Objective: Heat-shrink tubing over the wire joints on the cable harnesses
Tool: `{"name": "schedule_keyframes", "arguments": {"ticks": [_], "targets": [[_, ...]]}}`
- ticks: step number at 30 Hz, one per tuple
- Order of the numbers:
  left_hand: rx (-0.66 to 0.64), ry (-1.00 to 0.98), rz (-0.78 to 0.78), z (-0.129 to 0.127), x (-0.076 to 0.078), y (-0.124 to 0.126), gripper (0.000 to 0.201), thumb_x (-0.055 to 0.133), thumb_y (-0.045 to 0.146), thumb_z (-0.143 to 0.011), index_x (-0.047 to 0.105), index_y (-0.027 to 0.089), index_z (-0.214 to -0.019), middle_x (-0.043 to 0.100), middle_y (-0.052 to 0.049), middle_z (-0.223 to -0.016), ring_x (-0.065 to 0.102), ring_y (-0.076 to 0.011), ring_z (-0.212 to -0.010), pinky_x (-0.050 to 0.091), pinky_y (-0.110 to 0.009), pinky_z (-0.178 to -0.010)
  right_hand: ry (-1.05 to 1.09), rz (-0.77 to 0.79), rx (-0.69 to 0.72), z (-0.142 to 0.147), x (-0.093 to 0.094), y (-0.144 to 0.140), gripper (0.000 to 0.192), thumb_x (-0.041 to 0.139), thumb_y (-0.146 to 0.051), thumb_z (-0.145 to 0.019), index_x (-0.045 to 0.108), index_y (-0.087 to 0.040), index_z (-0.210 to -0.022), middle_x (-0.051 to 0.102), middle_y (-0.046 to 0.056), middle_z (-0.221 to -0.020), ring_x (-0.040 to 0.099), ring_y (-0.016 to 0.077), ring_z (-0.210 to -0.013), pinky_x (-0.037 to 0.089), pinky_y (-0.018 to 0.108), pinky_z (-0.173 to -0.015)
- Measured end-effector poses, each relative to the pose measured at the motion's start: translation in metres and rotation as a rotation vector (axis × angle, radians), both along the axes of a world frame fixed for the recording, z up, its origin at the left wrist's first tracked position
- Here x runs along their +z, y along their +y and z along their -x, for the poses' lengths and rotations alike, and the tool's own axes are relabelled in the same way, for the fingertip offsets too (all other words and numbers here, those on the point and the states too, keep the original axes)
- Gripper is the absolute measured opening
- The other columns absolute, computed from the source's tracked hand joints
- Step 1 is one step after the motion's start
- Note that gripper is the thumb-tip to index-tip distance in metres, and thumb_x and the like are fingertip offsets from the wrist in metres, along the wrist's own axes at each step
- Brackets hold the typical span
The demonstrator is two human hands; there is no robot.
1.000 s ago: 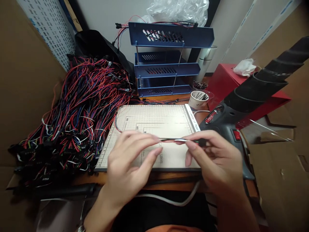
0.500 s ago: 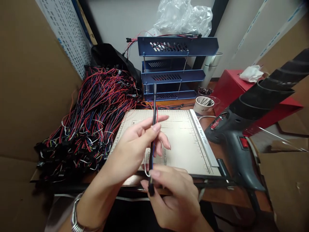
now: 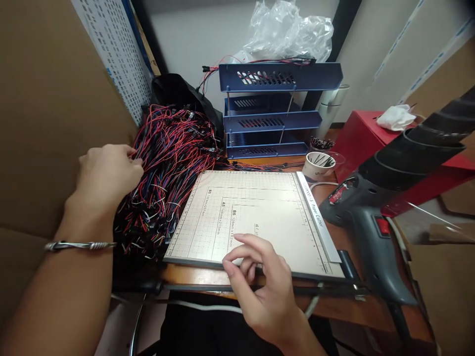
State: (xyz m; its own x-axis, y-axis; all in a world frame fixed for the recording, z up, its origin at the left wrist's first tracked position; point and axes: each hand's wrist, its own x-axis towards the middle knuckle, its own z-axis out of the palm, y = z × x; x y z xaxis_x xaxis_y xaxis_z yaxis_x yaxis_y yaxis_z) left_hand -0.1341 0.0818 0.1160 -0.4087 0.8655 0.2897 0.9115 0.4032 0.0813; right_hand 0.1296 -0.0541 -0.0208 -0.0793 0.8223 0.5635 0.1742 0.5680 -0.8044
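At a crowded bench, we reach our left hand (image 3: 106, 175) into the heap of red, black and blue wire harnesses (image 3: 166, 168) piled at the left, fingers curled loosely against the strands; whether they have closed on any one wire we cannot tell. Our right hand (image 3: 260, 284) rests at the near edge of the paper cutter (image 3: 260, 207), fingers bent and slightly apart, holding nothing. The cutter lies flat in the middle, likely as a work surface; its gridded board reads "B5", "A5", "B6", and its rail "Paper Cutter". A heat gun (image 3: 374, 217) lies just to the right, within easy reach, near a paper cup (image 3: 318, 165) of small black pieces. Behind stands a blue 3-tier tray rack (image 3: 276, 111), wires trailing from its top shelf.
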Motion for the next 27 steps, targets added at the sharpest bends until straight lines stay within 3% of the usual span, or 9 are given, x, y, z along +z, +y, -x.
{"name": "schedule_keyframes", "arguments": {"ticks": [3,7,10,12,14,16,19,23,27], "targets": [[0.068,0.079,0.071,0.009,-0.011,0.003,0.046,0.063,0.034,-0.087,0.077,0.012,-0.125,0.077,-0.025,-0.121,0.068,-0.0504,-0.121,0.054,-0.062,-0.1,-0.035,0.049,0.053,-0.005,0.001,0.006,0.028,0.064,-0.016,-0.098,0.058,-0.026,-0.123,0.073,-0.007,-0.087,0.052,0.0062,-0.054,0.045,0.019,-0.054],[0.059,0.177,0.069,-0.003,-0.012,-0.002,0.053,0.063,0.042,-0.092,0.072,0.013,-0.136,0.07,-0.023,-0.135,0.063,-0.0463,-0.13,0.053,-0.055,-0.107,-0.062,0.229,0.023,-0.016,0.004,0.016,0.008,0.065,-0.024,-0.099,0.067,-0.022,-0.106,0.066,-0.005,-0.076,0.047,0.0063,-0.052,0.04,0.02,-0.051],[-0.045,0.218,-0.084,-0.032,-0.011,-0.003,0.053,0.06,0.048,-0.096,0.069,0.017,-0.139,0.066,-0.02,-0.141,0.06,-0.0425,-0.132,0.053,-0.052,-0.107,-0.068,0.357,-0.026,-0.028,0.007,0.021,0.014,0.065,-0.032,-0.1,0.07,-0.02,-0.102,0.056,-0.005,-0.067,0.044,0.0076,-0.051,0.037,0.021,-0.05],[-0.212,0.148,-0.115,-0.063,-0.016,0.006,0.048,0.059,0.05,-0.097,0.073,0.019,-0.131,0.071,-0.018,-0.133,0.066,-0.0411,-0.123,0.055,-0.052,-0.102,-0.077,0.391,-0.058,-0.036,0.009,0.023,0.019,0.064,-0.036,-0.099,0.071,-0.019,-0.101,0.05,-0.006,-0.062,0.043,0.0083,-0.051,0.036,0.021,-0.049],[-0.364,0.108,-0.053,-0.097,-0.027,0.023,0.038,0.062,0.048,-0.097,0.076,0.026,-0.124,0.076,-0.01,-0.125,0.07,-0.036,-0.116,0.056,-0.047,-0.098,-0.077,0.402,-0.099,-0.043,0.01,0.025,0.023,0.064,-0.039,-0.099,0.072,-0.017,-0.097,0.045,-0.006,-0.058,0.041,0.0084,-0.049,0.033,0.021,-0.048],[-0.518,0.04,0.054,-0.129,-0.044,0.048,0.029,0.062,0.041,-0.098,0.078,0.025,-0.115,0.078,-0.01,-0.116,0.071,-0.0346,-0.113,0.056,-0.045,-0.096,-0.067,0.415,-0.133,-0.049,0.009,0.027,0.027,0.063,-0.041,-0.098,0.072,-0.016,-0.093,0.04,-0.006,-0.056,0.039,0.0085,-0.048,0.03,0.021,-0.047],[-0.589,0.003,0.116,-0.164,-0.069,0.092,0.026,0.063,0.04,-0.099,0.078,0.02,-0.108,0.078,-0.013,-0.111,0.071,-0.0322,-0.11,0.056,-0.043,-0.096,-0.027,0.451,-0.154,-0.052,0.006,0.029,0.031,0.064,-0.044,-0.098,0.071,-0.015,-0.09,0.034,-0.007,-0.057,0.035,0.0086,-0.05,0.027,0.021,-0.046],[-0.685,-0.052,0.196,-0.191,-0.091,0.138,0.033,0.063,0.043,-0.104,0.07,0.016,-0.122,0.071,-0.012,-0.125,0.069,-0.0261,-0.115,0.057,-0.049,-0.101,-0.004,0.458,-0.181,-0.051,0.003,0.029,0.034,0.064,-0.045,-0.099,0.068,-0.015,-0.085,0.031,-0.007,-0.056,0.031,0.0081,-0.049,0.025,0.021,-0.046],[-0.843,-0.096,0.341,-0.208,-0.101,0.163,0.034,0.067,0.04,-0.102,0.067,0.018,-0.128,0.068,-0.011,-0.132,0.068,-0.0259,-0.118,0.058,-0.049,-0.102,0.001,0.47,-0.18,-0.053,0.0,0.029,0.036,0.062,-0.046,-0.1,0.065,-0.015,-0.082,0.03,-0.008,-0.056,0.031,0.0082,-0.049,0.025,0.021,-0.046]]}}
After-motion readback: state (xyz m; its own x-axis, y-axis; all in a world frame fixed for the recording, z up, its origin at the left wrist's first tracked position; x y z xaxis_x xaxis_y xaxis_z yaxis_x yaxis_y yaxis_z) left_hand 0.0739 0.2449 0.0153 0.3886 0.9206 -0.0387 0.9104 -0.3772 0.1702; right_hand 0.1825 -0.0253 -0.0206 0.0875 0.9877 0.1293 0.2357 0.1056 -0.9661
